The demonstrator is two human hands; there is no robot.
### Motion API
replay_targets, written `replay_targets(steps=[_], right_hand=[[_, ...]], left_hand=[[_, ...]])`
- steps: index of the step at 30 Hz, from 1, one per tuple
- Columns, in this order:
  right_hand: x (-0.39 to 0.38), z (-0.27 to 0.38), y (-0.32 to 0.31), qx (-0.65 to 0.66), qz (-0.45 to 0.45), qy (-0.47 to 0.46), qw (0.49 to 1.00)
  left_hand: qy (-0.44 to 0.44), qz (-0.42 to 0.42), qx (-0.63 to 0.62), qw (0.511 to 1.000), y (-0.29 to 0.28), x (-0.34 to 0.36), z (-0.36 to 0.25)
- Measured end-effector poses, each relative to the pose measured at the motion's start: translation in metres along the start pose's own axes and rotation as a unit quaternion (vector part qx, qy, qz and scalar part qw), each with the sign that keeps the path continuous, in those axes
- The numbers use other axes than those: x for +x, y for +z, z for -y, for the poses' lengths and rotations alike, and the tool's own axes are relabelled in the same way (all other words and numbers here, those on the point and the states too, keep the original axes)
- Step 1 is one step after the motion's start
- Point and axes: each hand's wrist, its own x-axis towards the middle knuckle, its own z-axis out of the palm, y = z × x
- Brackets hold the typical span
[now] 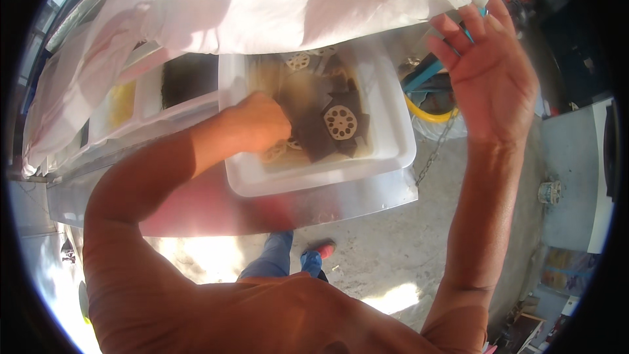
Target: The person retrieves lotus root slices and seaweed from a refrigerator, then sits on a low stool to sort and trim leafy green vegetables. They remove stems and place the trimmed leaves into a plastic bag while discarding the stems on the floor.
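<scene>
1. Head view: my left fingers (pixel 283 128) are curled over the left part of the white tub (pixel 398 118); I can't tell whether they grasp anything.
2. A pale, holed slice (pixel 341 122) lies right of them among dark pieces (pixel 317 137), so I'd work gently there.
3. My right fingers (pixel 453 31), raised and loosely bent, meet the white cloth (pixel 262 16); their grip is unclear. I'd keep its hem high.
</scene>
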Motion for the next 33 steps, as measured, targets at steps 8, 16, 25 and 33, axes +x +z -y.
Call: replay_targets(steps=[8,16,25,33], right_hand=[[0.001,-0.007,-0.009,0.022,0.034,-0.007,0.999],[0.005,-0.021,0.002,0.089,0.130,-0.062,0.986],[0.000,-0.024,0.000,0.067,0.112,-0.054,0.990],[0.000,-0.029,-0.006,0.086,0.129,-0.060,0.986]], left_hand=[[-0.143,-0.212,-0.101,0.962,0.000,-0.026,0.047],[0.027,-0.082,-0.151,0.985,0.013,-0.019,-0.008],[-0.071,-0.194,-0.106,0.973,0.008,0.006,0.025],[-0.112,-0.029,-0.118,0.986,0.004,0.038,0.006]])
